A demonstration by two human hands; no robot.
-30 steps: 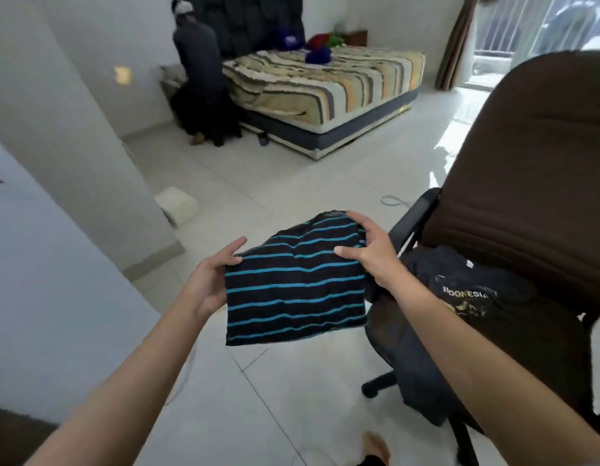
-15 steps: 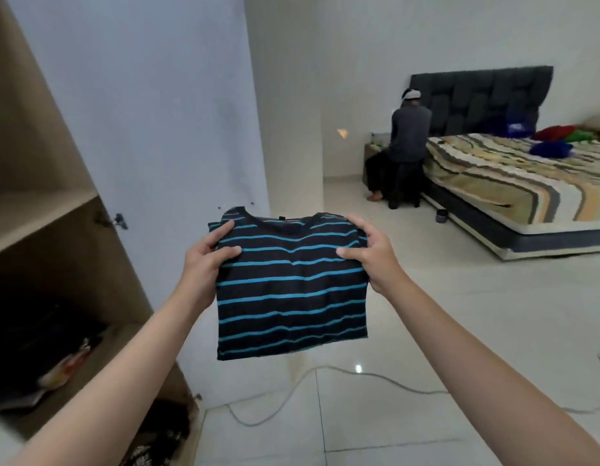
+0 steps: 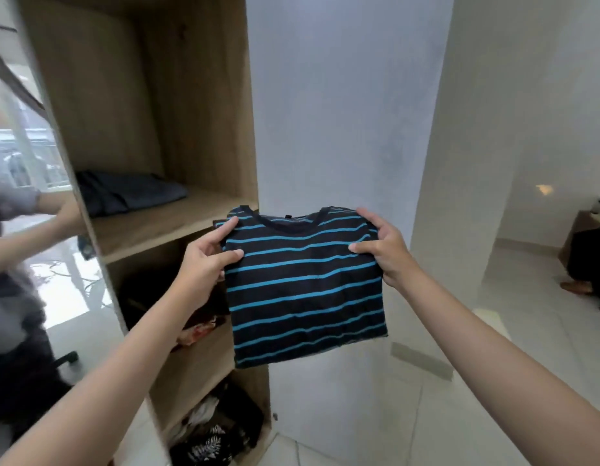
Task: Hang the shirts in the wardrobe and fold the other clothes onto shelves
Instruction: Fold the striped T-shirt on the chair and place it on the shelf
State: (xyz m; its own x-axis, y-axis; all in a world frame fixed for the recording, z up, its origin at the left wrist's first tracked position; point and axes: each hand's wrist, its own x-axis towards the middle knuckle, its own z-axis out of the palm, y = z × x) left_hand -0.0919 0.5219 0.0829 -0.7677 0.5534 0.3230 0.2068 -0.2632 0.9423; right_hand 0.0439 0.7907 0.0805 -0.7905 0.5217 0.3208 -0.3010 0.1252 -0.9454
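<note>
Holding a folded striped shirt (image 3: 305, 287) up at the centre of the frame, the left hand (image 3: 204, 264) pinches its upper left corner, thumb across the front and fingers curled behind, while the right hand (image 3: 382, 247) grips the upper right corner the same way, thumb on the front. The shirt is dark with thin blue stripes, its round neckline facing up, and it hangs free in the air below the hands, touching nothing else. Behind and to the left of it stands an open wooden wardrobe (image 3: 204, 105) with several shelves. On the upper shelf (image 3: 177, 220), left of the shirt, lies a folded dark grey garment (image 3: 127, 193). The shelf below holds dark clothes with a patch of orange-patterned fabric (image 3: 197, 331), and the bottom compartment at the lower middle of the frame holds a heap of dark clothes with a white leaf print (image 3: 211, 438). A mirrored door (image 3: 39, 230) on the far left reflects an arm and a bright window. A pale wall (image 3: 342, 112) fills the upper centre, and white floor tiles (image 3: 527, 331) spread along the right.
</note>
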